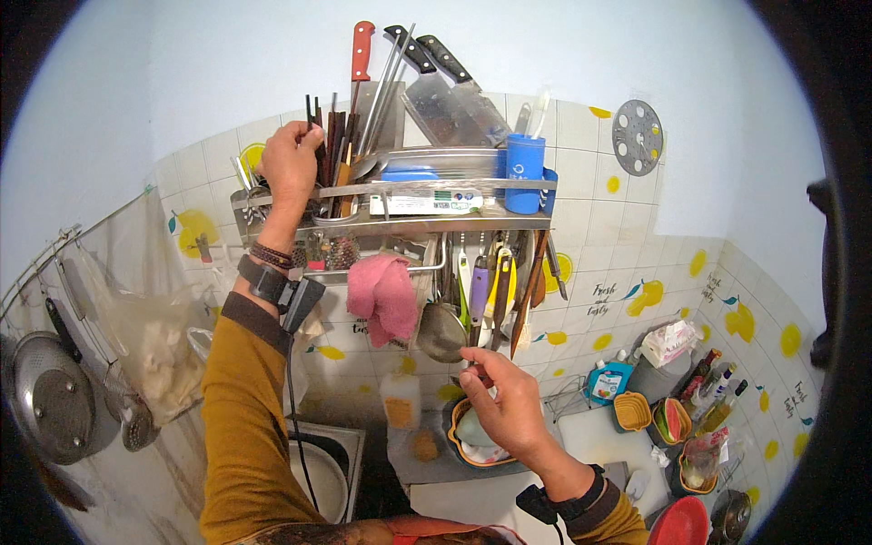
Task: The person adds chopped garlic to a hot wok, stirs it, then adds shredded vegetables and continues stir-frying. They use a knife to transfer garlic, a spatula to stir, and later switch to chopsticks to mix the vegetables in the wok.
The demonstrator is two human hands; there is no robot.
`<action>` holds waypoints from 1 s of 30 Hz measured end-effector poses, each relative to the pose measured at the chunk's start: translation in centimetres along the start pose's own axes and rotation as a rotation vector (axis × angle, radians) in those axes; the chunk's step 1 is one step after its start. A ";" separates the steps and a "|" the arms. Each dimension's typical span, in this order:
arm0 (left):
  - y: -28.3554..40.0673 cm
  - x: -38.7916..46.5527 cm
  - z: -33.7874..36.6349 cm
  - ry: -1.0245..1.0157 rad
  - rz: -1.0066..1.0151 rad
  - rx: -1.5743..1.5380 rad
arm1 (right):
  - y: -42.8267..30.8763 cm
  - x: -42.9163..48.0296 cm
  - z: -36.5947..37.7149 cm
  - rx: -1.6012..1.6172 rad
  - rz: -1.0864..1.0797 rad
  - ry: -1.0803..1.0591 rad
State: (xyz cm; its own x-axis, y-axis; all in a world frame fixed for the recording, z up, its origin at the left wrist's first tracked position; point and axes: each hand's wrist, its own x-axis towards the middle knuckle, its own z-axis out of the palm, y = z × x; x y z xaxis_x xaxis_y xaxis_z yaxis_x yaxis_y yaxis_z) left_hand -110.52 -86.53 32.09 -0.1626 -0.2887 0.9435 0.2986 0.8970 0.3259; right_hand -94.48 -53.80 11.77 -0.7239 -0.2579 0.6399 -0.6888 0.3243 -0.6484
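My left hand [291,160] is raised to the left part of a metal wall rack [449,223]. Its thumb and fingertips pinch a dark chopstick [308,110], whose lower part is hidden by the hand. Right beside it, more chopsticks [332,143] stand upright in a holder on the rack. Lower down, my right hand [507,402] has its fingers slightly apart, with nothing visible in them. It is in front of a basket with an orange rim [452,439] and just below a hanging metal ladle [441,334].
Cleavers [436,102] stand behind the rack, beside a blue cup [524,170]. Below hang a pink cloth [381,296] and a purple-handled utensil [478,293]. A sink [357,449] is low at left. Bottles [715,395] and small baskets [632,411] line the right side.
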 end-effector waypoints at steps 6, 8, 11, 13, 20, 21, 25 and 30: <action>0.1 1.8 -0.1 -0.108 -0.064 0.014 | 0.1 -0.2 -0.1 -0.019 0.013 -0.005; -0.2 1.7 -0.6 -0.305 -0.118 0.023 | 0.2 -0.4 -0.1 0.006 0.013 0.002; -0.7 1.3 -1.1 -0.474 -0.110 -0.002 | 0.3 -0.8 0.0 0.012 0.025 -0.010; -0.8 1.3 -1.2 -0.520 -0.086 0.086 | 0.5 -0.9 0.1 0.015 0.027 -0.019; -0.3 1.4 -1.2 -0.544 -0.071 0.237 | 1.0 -0.9 -0.1 -0.008 0.031 -0.065; 0.0 1.3 -1.1 -0.501 -0.056 0.206 | 1.0 -1.0 -0.2 -0.014 0.039 -0.075; 1.5 0.8 -0.8 -0.457 -0.049 0.213 | 1.3 -1.2 -0.1 -0.008 0.037 -0.084; 3.0 0.3 -1.4 -0.442 -0.024 0.381 | 2.0 -1.7 -0.1 -0.034 0.050 -0.115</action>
State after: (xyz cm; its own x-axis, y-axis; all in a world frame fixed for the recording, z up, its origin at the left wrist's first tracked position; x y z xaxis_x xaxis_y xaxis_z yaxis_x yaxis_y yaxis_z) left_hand -108.41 -84.43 33.45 -0.5669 -0.2168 0.7947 -0.0561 0.9727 0.2253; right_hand -94.60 -52.60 9.49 -0.7586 -0.3423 0.5543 -0.6511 0.3694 -0.6630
